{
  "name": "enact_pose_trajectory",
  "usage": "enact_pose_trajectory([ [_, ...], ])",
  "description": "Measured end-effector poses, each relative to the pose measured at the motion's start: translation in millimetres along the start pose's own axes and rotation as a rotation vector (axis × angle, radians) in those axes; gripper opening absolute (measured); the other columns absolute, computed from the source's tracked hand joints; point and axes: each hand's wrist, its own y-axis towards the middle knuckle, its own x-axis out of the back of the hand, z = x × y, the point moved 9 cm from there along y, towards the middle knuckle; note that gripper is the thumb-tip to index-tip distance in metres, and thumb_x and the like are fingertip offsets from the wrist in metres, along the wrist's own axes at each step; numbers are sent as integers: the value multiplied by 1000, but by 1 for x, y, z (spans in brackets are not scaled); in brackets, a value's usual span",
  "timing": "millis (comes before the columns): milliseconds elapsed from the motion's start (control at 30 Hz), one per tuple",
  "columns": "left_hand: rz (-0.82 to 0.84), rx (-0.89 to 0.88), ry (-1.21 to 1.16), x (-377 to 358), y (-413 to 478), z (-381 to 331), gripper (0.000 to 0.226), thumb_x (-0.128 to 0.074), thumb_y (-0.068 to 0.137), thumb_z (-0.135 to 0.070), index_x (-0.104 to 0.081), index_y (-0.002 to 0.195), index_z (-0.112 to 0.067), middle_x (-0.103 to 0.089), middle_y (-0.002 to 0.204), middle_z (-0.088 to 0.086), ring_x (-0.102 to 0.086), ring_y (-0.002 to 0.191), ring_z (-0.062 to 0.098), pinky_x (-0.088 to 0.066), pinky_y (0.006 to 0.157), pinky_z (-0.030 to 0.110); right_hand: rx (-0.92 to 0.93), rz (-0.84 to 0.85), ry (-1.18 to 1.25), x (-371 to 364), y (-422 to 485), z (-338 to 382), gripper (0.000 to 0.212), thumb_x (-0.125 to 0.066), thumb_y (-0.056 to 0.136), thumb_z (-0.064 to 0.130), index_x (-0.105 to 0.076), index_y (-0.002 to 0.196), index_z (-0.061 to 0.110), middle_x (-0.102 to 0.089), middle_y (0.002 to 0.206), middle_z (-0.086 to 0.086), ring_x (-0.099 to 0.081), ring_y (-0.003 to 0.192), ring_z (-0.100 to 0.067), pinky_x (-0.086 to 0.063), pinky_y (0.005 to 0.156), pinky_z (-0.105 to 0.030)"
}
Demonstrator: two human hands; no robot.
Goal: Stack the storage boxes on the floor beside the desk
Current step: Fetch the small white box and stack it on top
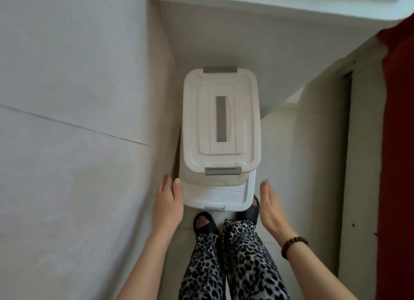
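Observation:
A white storage box [221,120] with grey clasps and a grey handle strip in its lid sits on top of a larger white storage box [219,199] on the floor. The upper box is pushed toward the far end, so the lower box's near lid edge shows. My left hand [168,201] is open, its thumb touching the left near corner of the stack. My right hand [272,203] is open and flat, just off the right near corner, holding nothing.
A white wall [78,120] runs close along the stack's left side. The white desk [280,19] overhangs above and to the right. A dark red panel [398,143] stands at far right. My feet in black sandals [205,223] stand just before the boxes.

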Motion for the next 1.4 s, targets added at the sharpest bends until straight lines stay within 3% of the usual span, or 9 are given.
enact_pose_trajectory([
  [233, 16, -12, -27, -43, 4, 24, 62, -23, 96, -49, -27, 146, -13, -28, 152, 6, -24, 139, 16, -15, 111, 24, -12, 22, 99, -18, 16, -21, 80, -11, 88, 68, -23, 150, 19, -25, 155, 4, -22, 140, -7, -13, 108, -20],
  [400, 40, -65, -68, -73, 20, 26, 56, -27, 97, -43, -30, 144, -14, -36, 148, 6, -33, 136, 19, -30, 111, 41, 1, 65, 128, -37, 41, -32, 84, -10, 86, 72, -32, 148, 19, -34, 153, 0, -29, 141, -13, -22, 118, -39],
  [567, -24, -46, -42, -89, 16, 39, 59, -28, 97, -43, -25, 146, -12, -29, 152, 5, -27, 139, 17, -23, 114, 37, -30, 94, 170, -52, 44, -48, 96, -12, 76, 83, -27, 149, 23, -31, 154, 3, -27, 142, -13, -23, 117, -43],
  [733, -20, -33, -17, -97, 16, 45, 58, -30, 98, -40, -20, 148, -12, -17, 157, 1, -16, 142, 12, -9, 112, 21, -30, 138, 162, -66, 44, -50, 93, -11, 77, 84, -26, 149, 28, -32, 154, 6, -26, 142, -11, -21, 118, -42],
  [967, -6, -57, 1, -90, 19, 46, 57, -29, 98, -40, -19, 149, -16, -18, 156, -2, -16, 142, 9, -10, 110, 19, -116, 103, 188, -74, 38, -54, 112, -9, 61, 95, -20, 150, 28, -26, 156, 10, -27, 142, -14, -23, 115, -50],
  [1167, 10, -82, 30, -85, 20, 44, 56, -29, 98, -39, -18, 149, -17, -16, 157, -3, -13, 142, 8, -9, 108, 16, -116, 93, 164, -81, 35, -55, 104, -7, 65, 93, -22, 149, 33, -28, 155, 10, -28, 141, -16, -18, 115, -55],
  [1400, 68, -90, 108, -84, 23, 49, 63, -34, 97, -39, -9, 150, -15, -4, 158, -3, -7, 143, 8, -7, 108, 17, -36, 122, 130, -85, 35, -51, 89, -18, 79, 80, -17, 151, 28, -23, 157, 9, -23, 142, -8, -16, 117, -35],
])
